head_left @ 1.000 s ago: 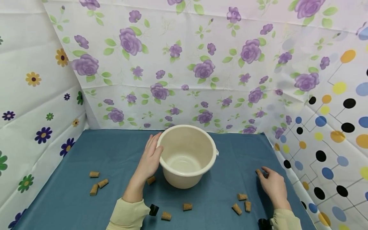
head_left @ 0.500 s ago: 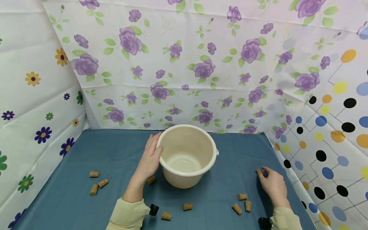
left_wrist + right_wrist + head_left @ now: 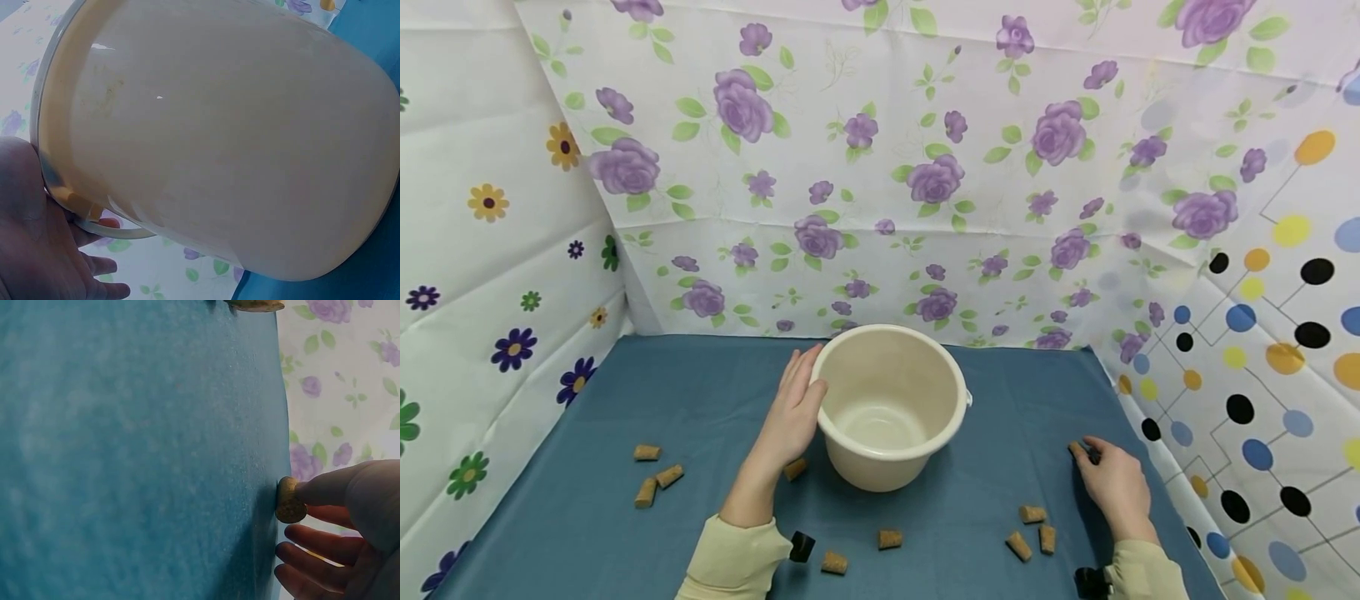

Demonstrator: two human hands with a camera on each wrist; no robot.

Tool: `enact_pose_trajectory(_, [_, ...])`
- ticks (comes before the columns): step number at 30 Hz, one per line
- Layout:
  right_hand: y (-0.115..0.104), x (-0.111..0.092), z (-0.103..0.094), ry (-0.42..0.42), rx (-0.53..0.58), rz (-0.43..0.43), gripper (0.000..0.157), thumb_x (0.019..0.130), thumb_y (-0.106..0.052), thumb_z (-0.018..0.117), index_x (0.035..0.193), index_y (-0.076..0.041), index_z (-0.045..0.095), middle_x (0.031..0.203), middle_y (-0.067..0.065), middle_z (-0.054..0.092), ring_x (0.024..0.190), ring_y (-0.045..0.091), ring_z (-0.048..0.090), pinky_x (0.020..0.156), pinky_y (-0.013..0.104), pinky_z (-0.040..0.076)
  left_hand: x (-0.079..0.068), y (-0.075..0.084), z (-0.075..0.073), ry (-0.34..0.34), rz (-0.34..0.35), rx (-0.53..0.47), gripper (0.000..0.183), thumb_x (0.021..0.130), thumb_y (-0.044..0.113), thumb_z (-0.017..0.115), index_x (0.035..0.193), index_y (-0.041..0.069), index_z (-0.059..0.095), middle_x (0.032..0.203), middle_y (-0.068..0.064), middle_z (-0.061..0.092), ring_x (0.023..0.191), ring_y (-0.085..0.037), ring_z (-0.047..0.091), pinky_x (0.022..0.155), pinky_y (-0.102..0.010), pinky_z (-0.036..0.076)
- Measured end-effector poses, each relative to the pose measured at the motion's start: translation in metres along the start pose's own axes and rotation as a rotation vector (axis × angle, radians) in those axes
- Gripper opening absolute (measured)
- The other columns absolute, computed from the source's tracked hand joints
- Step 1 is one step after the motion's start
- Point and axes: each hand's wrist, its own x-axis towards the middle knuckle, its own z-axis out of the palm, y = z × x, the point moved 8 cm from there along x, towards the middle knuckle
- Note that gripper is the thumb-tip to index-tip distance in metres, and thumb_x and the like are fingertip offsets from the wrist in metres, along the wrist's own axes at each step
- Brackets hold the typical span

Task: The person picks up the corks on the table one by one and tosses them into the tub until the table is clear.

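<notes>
Peering over two pale, wrinkled sleeves [image 3: 733,554], we are seeing stubby, grainy corks [image 3: 890,539] scattered on soft blue cloth [image 3: 730,417]; two are lying nearest us, three are clustering on the right and three on the left. Beyond them a glossy cream bucket [image 3: 880,479] is standing upright, its plastic wall widening toward a round rim, with a sheet [image 3: 850,192] of purple roses hanging behind. Against half a second ago, we are finding both hands, the bucket and the corks keeping their places. With our right hand [image 3: 1114,487] we are pinching one cork [image 3: 290,503] between thumb and fingertips, low against the cloth. Our left hand [image 3: 790,421] is resting unclenched at the bucket, fingers straight outside, thumb at the rim; another cork is lying just beside that wrist, near the bucket's base.
</notes>
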Motion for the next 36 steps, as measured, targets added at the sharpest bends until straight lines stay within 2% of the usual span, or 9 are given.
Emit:
enact_pose_trajectory(9, [0.003, 0.0036, 0.0017, -0.067, -0.023, 0.064, 0.055, 0.104, -0.032, 0.067, 0.149, 0.0, 0.061, 0.138, 0.029, 0.065, 0.107, 0.045, 0.069, 0.076, 0.057, 0.057, -0.001, -0.0003, 0.0004, -0.004, -0.007, 0.0, 0.058, 0.114, 0.022, 0.04, 0.169, 0.008, 0.031, 0.174, -0.012, 0.029, 0.165, -0.03, -0.001, 0.126, -0.069, 0.004])
enact_pose_trajectory(18, [0.004, 0.0028, 0.0016, -0.071, -0.022, 0.057, 0.05, 0.103, -0.03, 0.069, 0.142, 0.002, 0.066, 0.133, 0.031, 0.067, 0.095, 0.04, 0.071, 0.069, 0.052, 0.058, -0.0007, -0.0001, -0.0001, -0.004, -0.002, 0.005, 0.058, 0.114, 0.022, 0.04, 0.169, 0.009, 0.031, 0.174, -0.012, 0.028, 0.165, -0.03, -0.001, 0.126, -0.069, 0.004])
enact_pose_trajectory(36, [0.0052, 0.0013, 0.0006, -0.06, -0.018, 0.043, 0.046, 0.103, -0.027, 0.069, 0.139, 0.001, 0.069, 0.127, 0.027, 0.07, 0.091, 0.036, 0.071, 0.066, 0.049, 0.057, -0.001, -0.0012, 0.0, -0.001, 0.007, 0.008, 0.058, 0.114, 0.023, 0.039, 0.169, 0.009, 0.031, 0.174, -0.013, 0.029, 0.165, -0.031, 0.0, 0.126, -0.07, 0.005])
